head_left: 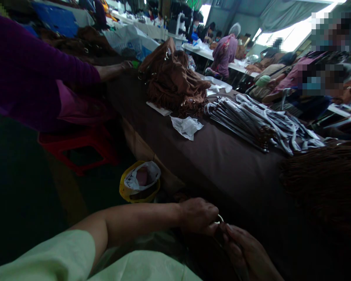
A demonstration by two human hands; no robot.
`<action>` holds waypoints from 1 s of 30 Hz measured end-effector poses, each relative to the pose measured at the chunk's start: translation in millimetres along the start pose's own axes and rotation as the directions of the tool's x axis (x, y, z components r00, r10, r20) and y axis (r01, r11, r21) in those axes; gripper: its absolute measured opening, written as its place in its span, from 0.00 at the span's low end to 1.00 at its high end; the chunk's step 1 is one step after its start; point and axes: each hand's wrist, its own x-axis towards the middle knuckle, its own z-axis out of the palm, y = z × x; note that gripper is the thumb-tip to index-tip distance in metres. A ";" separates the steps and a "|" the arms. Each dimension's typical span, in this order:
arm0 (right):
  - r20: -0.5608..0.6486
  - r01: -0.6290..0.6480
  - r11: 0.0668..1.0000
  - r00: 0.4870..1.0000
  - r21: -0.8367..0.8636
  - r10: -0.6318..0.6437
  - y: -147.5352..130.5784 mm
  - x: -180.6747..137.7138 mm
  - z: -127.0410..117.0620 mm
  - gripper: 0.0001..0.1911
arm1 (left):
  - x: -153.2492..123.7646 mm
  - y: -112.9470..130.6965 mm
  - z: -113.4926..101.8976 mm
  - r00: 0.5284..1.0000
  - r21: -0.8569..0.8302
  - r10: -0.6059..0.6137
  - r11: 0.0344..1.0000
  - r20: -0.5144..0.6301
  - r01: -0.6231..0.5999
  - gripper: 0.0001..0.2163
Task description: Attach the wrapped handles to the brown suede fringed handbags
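My left hand is closed low in the head view, at the near edge of the cloth-covered table. A shiny metal ring sticks out beside its fingers, between my two hands. Against it, my right hand pinches with thumb and fingers around something dark near the ring. Dark shadow on my lap hides what hangs below both hands. Further up the table lies a heap of brown fringed bags with metal fittings. Right of that heap is a bundle of dark straps with whitish strips.
Dark brown fringe is piled at the right. A crumpled white paper lies mid-table. A yellow bin with a white liner stands by the table. To the left, a person in a purple sleeve sits on a red stool.
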 end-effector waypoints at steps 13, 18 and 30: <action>0.027 0.240 0.631 0.944 -0.738 -0.328 -6.1 7.2 -1.1 0.24 | -6.7 -6.9 11.6 0.995 0.097 0.001 0.995 0.098 -0.010 0.15; 0.230 0.314 0.662 0.949 -0.680 -0.214 -13.9 5.8 -14.8 0.23 | -7.3 -5.8 14.0 0.993 0.072 0.108 0.991 0.050 -0.112 0.15; 0.010 0.082 0.821 0.996 -0.566 -0.092 1.6 19.4 -9.7 0.27 | -8.0 -2.0 11.2 0.963 0.051 0.046 0.997 0.266 -0.062 0.22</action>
